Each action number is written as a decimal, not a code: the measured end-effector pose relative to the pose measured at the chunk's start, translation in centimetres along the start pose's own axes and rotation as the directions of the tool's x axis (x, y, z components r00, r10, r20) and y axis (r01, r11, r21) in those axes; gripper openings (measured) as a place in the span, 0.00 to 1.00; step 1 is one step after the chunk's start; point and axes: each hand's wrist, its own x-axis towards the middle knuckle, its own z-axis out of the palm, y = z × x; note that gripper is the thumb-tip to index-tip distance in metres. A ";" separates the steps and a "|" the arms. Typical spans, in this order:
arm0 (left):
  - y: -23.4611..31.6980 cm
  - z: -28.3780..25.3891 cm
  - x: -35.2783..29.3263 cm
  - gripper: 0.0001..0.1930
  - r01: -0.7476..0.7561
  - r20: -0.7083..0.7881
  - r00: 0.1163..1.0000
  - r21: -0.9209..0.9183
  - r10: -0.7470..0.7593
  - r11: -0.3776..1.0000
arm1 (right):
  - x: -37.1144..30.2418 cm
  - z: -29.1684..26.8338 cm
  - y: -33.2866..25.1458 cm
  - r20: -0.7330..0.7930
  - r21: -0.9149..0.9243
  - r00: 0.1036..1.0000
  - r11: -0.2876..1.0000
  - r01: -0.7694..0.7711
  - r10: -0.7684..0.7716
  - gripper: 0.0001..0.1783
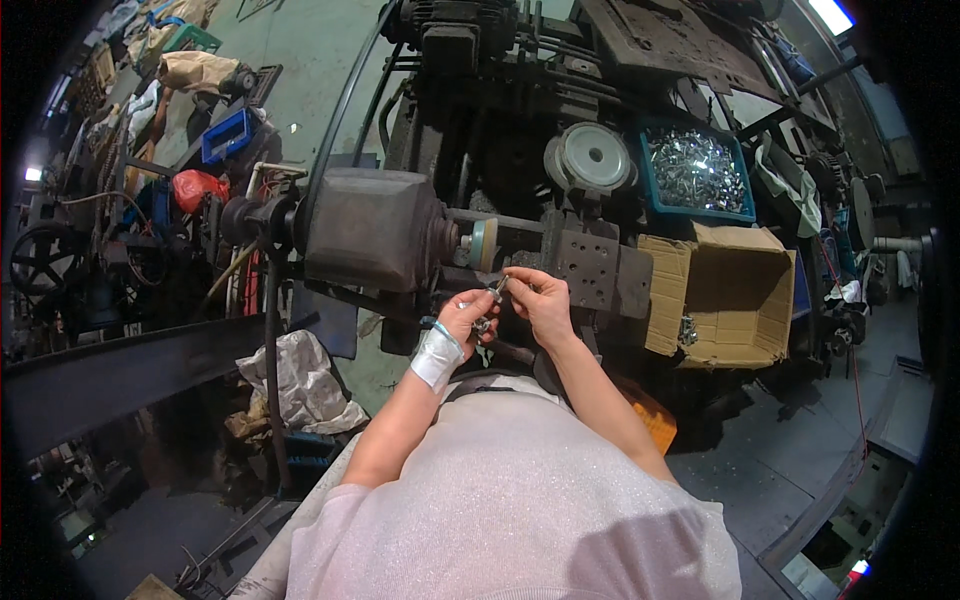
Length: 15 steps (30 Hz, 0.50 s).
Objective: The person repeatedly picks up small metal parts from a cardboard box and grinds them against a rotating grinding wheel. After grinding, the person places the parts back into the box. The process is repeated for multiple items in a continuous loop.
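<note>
Both my hands meet just in front of a grinding machine, close to its wheel (484,245) with a pale rim. My left hand (466,317), with a white wrap around the wrist, is closed on several small shiny metal parts (482,325). Between the fingertips of my right hand (540,300) is a small metal piece (501,285), pinched and held against the left fingers. Its exact kind is too small to make out. A drilled metal plate (590,268) of the machine lies just beyond my right hand.
To the right stands an opened cardboard box (735,300) with a few metal parts inside. Behind it a blue crate (745,190) is heaped with shiny metal parts. The dark motor housing (368,230) sits left of the wheel; a round grey disc (595,156) is farther back.
</note>
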 end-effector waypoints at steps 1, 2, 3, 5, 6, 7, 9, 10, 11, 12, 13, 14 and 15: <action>-0.1 0.1 0.0 0.09 -0.019 -0.041 0.999 0.032 0.020 0.999 | 0.0 0.1 0.1 -0.025 -0.010 1.000 1.000 -0.016 0.016 0.06; -0.2 0.2 0.1 0.09 -0.045 -0.078 0.996 0.090 0.052 0.995 | 0.0 0.2 0.3 -0.050 -0.019 0.998 0.999 -0.033 0.032 0.06; -0.3 0.2 0.2 0.09 -0.069 -0.114 0.990 0.150 0.087 0.986 | 0.1 0.2 0.5 -0.064 -0.033 0.998 0.999 -0.027 0.024 0.06; -0.4 0.5 0.3 0.09 -0.096 -0.166 0.976 0.256 0.142 0.962 | 0.7 0.1 1.1 -0.091 -0.061 0.996 0.998 -0.016 0.010 0.05; -0.2 0.8 0.3 0.09 -0.099 -0.183 0.970 0.303 0.160 0.948 | 1.0 0.0 1.4 -0.104 -0.100 0.994 0.995 0.005 -0.015 0.05; 0.0 1.1 0.3 0.09 -0.102 -0.199 0.963 0.350 0.180 0.931 | 1.4 0.1 1.6 -0.115 -0.140 0.993 0.990 0.024 -0.041 0.05; 0.1 1.1 0.9 0.09 -0.112 -0.222 0.952 0.385 0.209 0.916 | 2.0 0.3 1.7 -0.134 -0.193 0.988 0.980 0.046 -0.073 0.05; 0.3 1.1 1.1 0.09 -0.116 -0.233 0.946 0.402 0.224 0.908 | 2.3 0.5 1.6 -0.142 -0.206 0.987 0.977 0.048 -0.079 0.05; 0.5 1.2 1.3 0.08 -0.118 -0.244 0.940 0.422 0.238 0.899 | 2.6 0.6 1.5 -0.151 -0.220 0.985 0.974 0.050 -0.085 0.05; 0.8 1.6 1.3 0.08 -0.118 -0.255 0.934 0.441 0.250 0.890 | 2.9 0.8 1.5 -0.153 -0.213 0.983 0.975 0.063 -0.097 0.04; 1.0 1.8 1.3 0.08 -0.118 -0.265 0.928 0.459 0.263 0.880 | 3.2 0.9 1.5 -0.155 -0.206 0.982 0.976 0.075 -0.108 0.04; 0.8 1.5 1.6 0.08 -0.123 -0.276 0.923 0.448 0.268 0.886 | 3.3 1.0 1.5 -0.158 -0.199 0.980 0.976 0.087 -0.120 0.04; 0.6 1.3 1.9 0.09 -0.129 -0.288 0.918 0.434 0.274 0.891 | 3.5 1.0 1.7 -0.159 -0.212 0.980 0.973 0.087 -0.123 0.04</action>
